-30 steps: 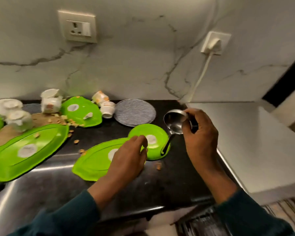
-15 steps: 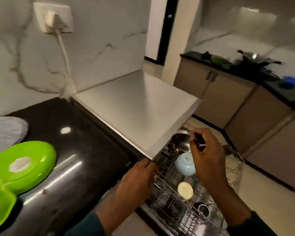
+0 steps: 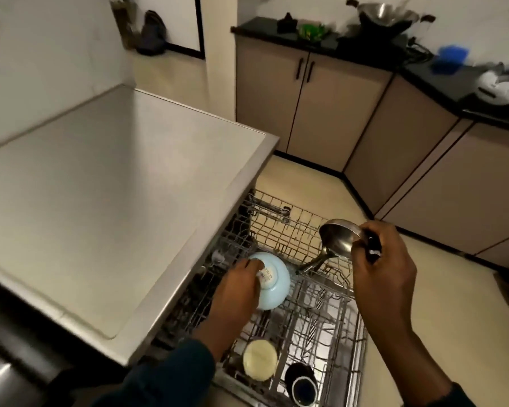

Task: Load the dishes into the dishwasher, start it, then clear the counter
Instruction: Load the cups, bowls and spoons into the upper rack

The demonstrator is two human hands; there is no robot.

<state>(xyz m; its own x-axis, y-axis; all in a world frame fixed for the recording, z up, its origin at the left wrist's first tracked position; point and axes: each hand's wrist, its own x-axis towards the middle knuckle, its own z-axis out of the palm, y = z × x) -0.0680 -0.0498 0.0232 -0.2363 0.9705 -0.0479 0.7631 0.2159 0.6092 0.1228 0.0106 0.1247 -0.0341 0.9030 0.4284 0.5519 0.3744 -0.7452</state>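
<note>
The dishwasher's wire rack (image 3: 321, 304) is pulled out below the steel top (image 3: 106, 207). My right hand (image 3: 382, 274) holds a steel ladle (image 3: 340, 239) above the rack, bowl up, handle slanting down toward the wires. My left hand (image 3: 235, 292) rests on an upturned light blue bowl (image 3: 274, 280) standing in the rack, fingers against its left side. Nearer me in the rack sit a cream upturned cup (image 3: 259, 364) and a dark cup (image 3: 303, 384).
Beige cabinets (image 3: 315, 107) with a black counter run along the far right, carrying a steel pot (image 3: 385, 13), a blue item (image 3: 450, 58) and a white bag (image 3: 500, 83). Tiled floor (image 3: 441, 304) lies right of the rack. A dark bag (image 3: 152, 33) sits by the doorway.
The view swung from the counter with green plates to the dishwasher. My right hand carried the ladle over the rack. My left hand left the green plate and reached the blue bowl.
</note>
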